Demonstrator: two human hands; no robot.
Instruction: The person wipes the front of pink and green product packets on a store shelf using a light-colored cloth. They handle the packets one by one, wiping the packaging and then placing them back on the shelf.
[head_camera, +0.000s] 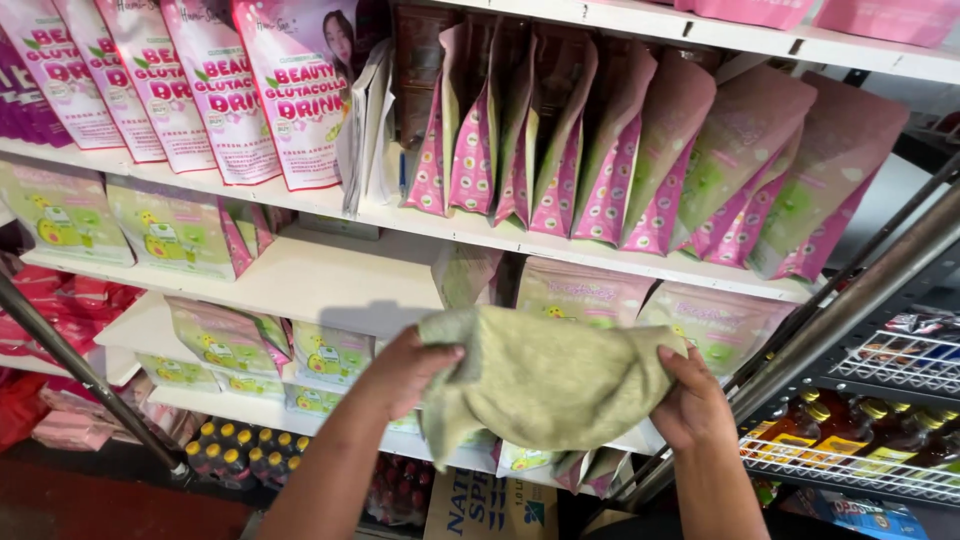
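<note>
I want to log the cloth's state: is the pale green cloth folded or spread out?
Spread out, not neatly folded: the pale green cloth hangs stretched between the left hand and right hand, each gripping one edge.

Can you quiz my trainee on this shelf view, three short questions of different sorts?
1. True or false: both hands grip the pale green cloth.
2. What stands on the white shelf board directly behind the cloth: A) glass jars, B) pink and green stand-up pouches, C) folded boxes?
3. Which hand holds the cloth's right edge?

Key: 1. True; the left hand and right hand each pinch an edge. 2. B. 3. The right hand.
</note>
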